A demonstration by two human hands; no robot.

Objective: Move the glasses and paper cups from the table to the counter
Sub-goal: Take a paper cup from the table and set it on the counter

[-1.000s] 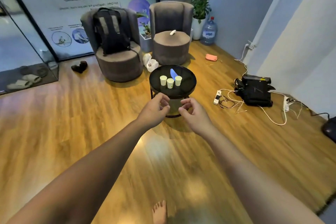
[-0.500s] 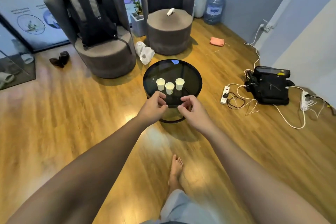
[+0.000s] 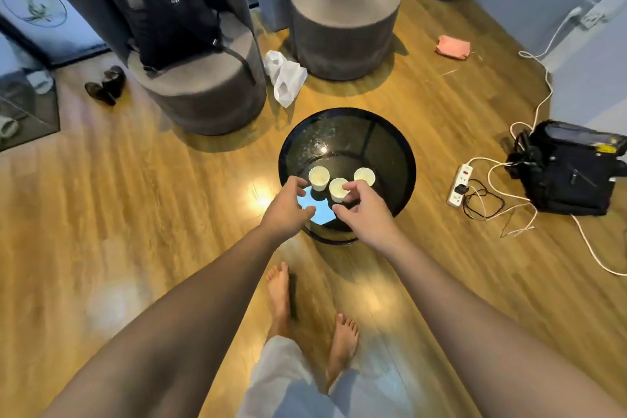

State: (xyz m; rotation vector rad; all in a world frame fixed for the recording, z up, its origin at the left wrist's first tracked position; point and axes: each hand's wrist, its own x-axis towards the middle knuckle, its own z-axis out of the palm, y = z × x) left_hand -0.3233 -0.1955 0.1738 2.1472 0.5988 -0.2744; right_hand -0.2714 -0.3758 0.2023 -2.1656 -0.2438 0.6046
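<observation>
White paper cups point(image 3: 338, 189) on glass table point(image 3: 390, 159) — left hand point(image 3: 288, 205) and right hand point(image 3: 364, 210) spread, empty, just short.

Both hands reach over a round black worktop point(image 3: 390, 153).

Three paper cups point(image 3: 319, 178) stand upright there; the right hand point(image 3: 364, 210) has fingertips at the middle cup point(image 3: 338, 189), the left hand point(image 3: 288, 205) spread just beside.

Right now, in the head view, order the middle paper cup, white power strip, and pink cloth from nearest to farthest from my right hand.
1. Middle white paper cup, at the right hand fingertips.
2. White power strip, on the floor to the right.
3. Pink cloth, far floor by the wall.
</observation>
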